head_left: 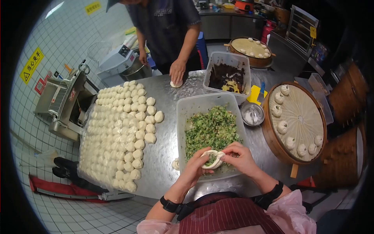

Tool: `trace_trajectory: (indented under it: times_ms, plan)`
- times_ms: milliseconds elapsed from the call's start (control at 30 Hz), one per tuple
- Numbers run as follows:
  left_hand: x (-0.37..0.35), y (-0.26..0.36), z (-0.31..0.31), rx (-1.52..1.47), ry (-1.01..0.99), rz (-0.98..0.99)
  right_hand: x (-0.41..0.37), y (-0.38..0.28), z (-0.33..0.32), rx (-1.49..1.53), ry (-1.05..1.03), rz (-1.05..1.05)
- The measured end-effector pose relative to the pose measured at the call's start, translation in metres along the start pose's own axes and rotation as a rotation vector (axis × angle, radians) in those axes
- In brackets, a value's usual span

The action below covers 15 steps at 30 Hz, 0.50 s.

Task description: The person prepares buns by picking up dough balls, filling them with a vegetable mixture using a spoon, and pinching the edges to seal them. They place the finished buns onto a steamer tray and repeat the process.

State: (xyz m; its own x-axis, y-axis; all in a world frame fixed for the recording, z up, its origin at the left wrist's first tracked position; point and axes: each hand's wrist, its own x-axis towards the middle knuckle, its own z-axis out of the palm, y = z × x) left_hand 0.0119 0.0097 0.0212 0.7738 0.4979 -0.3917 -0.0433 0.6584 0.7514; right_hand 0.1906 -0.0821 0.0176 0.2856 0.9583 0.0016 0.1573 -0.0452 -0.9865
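The left hand [191, 167] grasps the near-left rim of the dough wrapper [212, 166] with curled fingers; the right hand [238, 158] pinches the wrapper's right edge between thumb and fingertips. The wrapper is held as an open ring, with green visible through the opening. Directly below and beyond the fingers is the plastic tub [180, 128] of chopped green filling [212, 128]. Beyond that, a second tub [247, 75] contains dark filling. Right of the fingers, the bamboo steamer [300, 101] carries pleated buns [282, 126]. Left of the fingers, dough pieces [150, 137] lie in rows, partly under plastic sheeting [103, 144]. Far ahead, a co-worker's hand [177, 69] touches a dough disc [176, 84]. Far left, a yellow warning label [32, 65] reads "当心夹手"; the lettering on the upper yellow label [92, 7] is too small to read reliably.
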Motion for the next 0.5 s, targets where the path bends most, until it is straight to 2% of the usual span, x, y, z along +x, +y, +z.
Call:
trace_trajectory:
  times_ms: [67, 133, 233, 267, 300, 333, 367, 400, 467, 500]
  plan:
    - [0.003, -0.008, -0.003, 0.022, -0.046, -0.018, 0.000, 0.003, 0.000, -0.011, 0.021, 0.001]
    - [0.003, -0.013, 0.003, 0.309, 0.057, 0.057, 0.000, 0.001, 0.002, -0.027, 0.005, -0.139]
    - [-0.001, -0.009, 0.003, 0.395, -0.042, 0.069, -0.003, -0.006, 0.003, -0.082, -0.026, -0.219]
    - [-0.001, -0.010, 0.002, 0.431, -0.108, 0.079, -0.002, -0.008, 0.003, -0.082, -0.025, -0.218]
    - [0.002, -0.014, -0.001, 0.431, -0.109, 0.080, -0.002, -0.010, 0.002, -0.081, -0.036, -0.126]
    - [0.005, -0.019, -0.007, 0.467, -0.118, 0.130, -0.001, -0.011, 0.002, -0.080, -0.047, -0.036]
    - [0.007, -0.022, -0.009, 0.502, -0.127, 0.181, -0.001, -0.009, 0.002, -0.080, -0.045, -0.037]
    - [0.004, -0.016, -0.002, 0.502, -0.128, 0.180, -0.001, -0.005, 0.003, -0.045, -0.053, -0.049]
    - [-0.006, 0.002, 0.017, 0.128, 0.065, -0.012, 0.000, 0.001, 0.003, -0.011, -0.060, -0.060]
    - [-0.005, 0.001, 0.015, 0.129, 0.064, -0.013, 0.000, 0.004, 0.003, 0.006, -0.036, -0.011]
